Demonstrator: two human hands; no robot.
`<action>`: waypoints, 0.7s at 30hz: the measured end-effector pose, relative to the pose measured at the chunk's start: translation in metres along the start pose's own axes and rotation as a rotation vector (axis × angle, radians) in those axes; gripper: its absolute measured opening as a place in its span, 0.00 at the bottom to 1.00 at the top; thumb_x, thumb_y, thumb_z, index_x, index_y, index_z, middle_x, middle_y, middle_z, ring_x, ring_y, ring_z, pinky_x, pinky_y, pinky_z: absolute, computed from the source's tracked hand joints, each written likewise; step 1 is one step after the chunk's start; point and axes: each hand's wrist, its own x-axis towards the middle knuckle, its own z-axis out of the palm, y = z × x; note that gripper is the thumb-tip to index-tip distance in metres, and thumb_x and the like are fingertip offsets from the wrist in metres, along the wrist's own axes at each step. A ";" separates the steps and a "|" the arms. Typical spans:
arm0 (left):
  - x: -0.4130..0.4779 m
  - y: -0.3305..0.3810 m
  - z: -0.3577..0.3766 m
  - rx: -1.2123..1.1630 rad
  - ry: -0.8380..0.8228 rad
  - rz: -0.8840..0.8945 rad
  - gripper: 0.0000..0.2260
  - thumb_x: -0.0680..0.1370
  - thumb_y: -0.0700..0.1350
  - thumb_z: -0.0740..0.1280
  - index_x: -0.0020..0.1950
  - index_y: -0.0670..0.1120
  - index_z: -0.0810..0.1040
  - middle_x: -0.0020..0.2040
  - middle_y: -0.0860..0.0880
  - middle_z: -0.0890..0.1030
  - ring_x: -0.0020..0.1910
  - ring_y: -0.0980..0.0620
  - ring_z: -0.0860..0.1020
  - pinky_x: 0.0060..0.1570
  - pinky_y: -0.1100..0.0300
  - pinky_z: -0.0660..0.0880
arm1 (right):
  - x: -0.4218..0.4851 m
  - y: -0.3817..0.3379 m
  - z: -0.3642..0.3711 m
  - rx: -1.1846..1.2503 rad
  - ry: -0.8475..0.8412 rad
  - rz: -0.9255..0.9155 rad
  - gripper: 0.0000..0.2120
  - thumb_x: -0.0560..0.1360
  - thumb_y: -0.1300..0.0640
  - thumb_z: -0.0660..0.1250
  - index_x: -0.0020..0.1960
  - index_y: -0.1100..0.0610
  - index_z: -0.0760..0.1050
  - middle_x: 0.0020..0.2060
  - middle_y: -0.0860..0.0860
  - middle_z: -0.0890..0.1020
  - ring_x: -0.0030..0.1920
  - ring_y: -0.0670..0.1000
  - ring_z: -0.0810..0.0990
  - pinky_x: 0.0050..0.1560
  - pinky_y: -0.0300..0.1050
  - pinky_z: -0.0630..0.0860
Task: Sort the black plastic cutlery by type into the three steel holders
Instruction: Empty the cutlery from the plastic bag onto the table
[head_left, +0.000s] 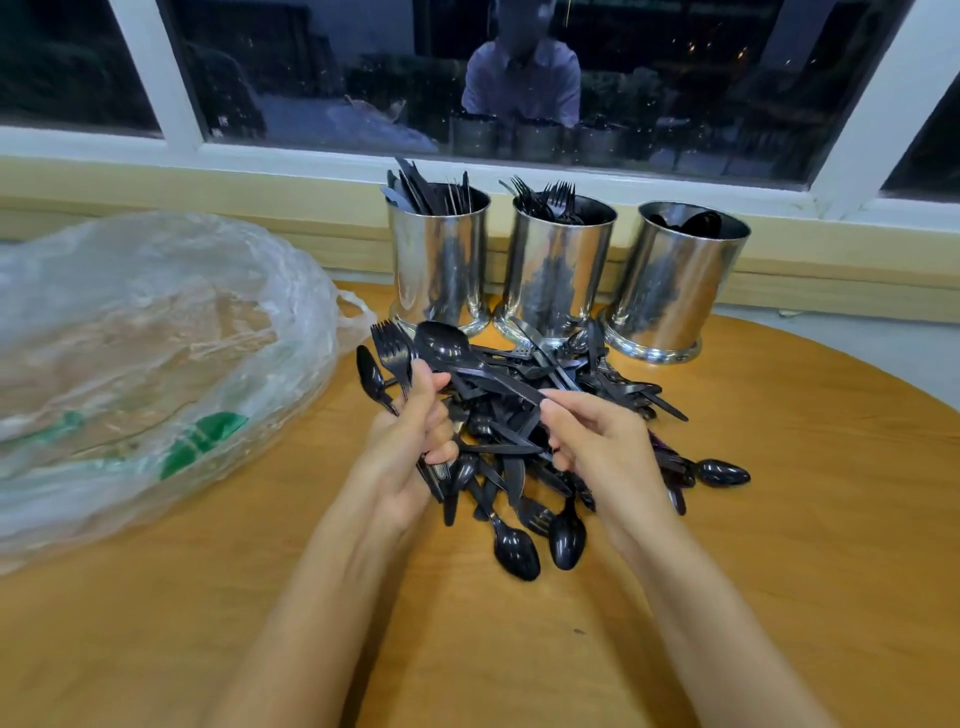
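Spoon (447, 345): glossy black plastic, oval bowl catching the light, slim flat handle; up in the air over the far-left edge of the pile, just in front of the left holder.
Axis: long line running from lower right to upper left; bowl end high and left, handle end low and right.
Right hand (602, 447): pinching the tip of the spoon's handle between thumb and forefinger, other fingers loosely curled underneath.
Left hand (410, 436): fist closed round a bunch of forks (390, 345), thumb up beside the spoon's neck; touching it or not, cannot tell.
Forks: black, tines pointing up and away above the fist, handle ends poking out below it.
Pile (519, 452): tangled black spoons, forks and knives lying every way on the wooden table (779, 467), between the hands and the holders.
Left holder (441, 265): shiny steel cylinder, knife blades sticking up past the rim.
Middle holder (558, 270): same steel, fork tines showing on top.
Right holder (675, 286): dark spoon bowls just inside the rim.
Bag (156, 338): clear crumpled plastic, green print, left of the pile.
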 end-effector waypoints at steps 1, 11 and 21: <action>-0.001 0.000 0.002 0.020 0.003 0.008 0.24 0.69 0.58 0.66 0.56 0.42 0.75 0.30 0.54 0.59 0.24 0.60 0.57 0.22 0.68 0.57 | -0.004 0.000 0.007 0.058 -0.033 0.023 0.08 0.78 0.59 0.67 0.50 0.47 0.81 0.32 0.47 0.78 0.32 0.44 0.73 0.36 0.36 0.72; -0.005 -0.001 0.003 0.149 -0.038 0.026 0.18 0.73 0.57 0.69 0.55 0.45 0.78 0.28 0.54 0.65 0.26 0.57 0.61 0.29 0.62 0.59 | -0.020 0.007 0.032 -0.026 -0.299 0.072 0.04 0.74 0.58 0.72 0.46 0.58 0.81 0.35 0.52 0.85 0.30 0.43 0.74 0.30 0.32 0.69; 0.002 0.013 -0.011 -0.157 -0.075 0.021 0.09 0.84 0.43 0.57 0.57 0.41 0.74 0.32 0.52 0.70 0.27 0.58 0.67 0.27 0.67 0.67 | 0.001 0.007 -0.002 -0.293 -0.004 -0.135 0.06 0.76 0.55 0.69 0.48 0.54 0.84 0.33 0.43 0.83 0.29 0.35 0.76 0.30 0.27 0.70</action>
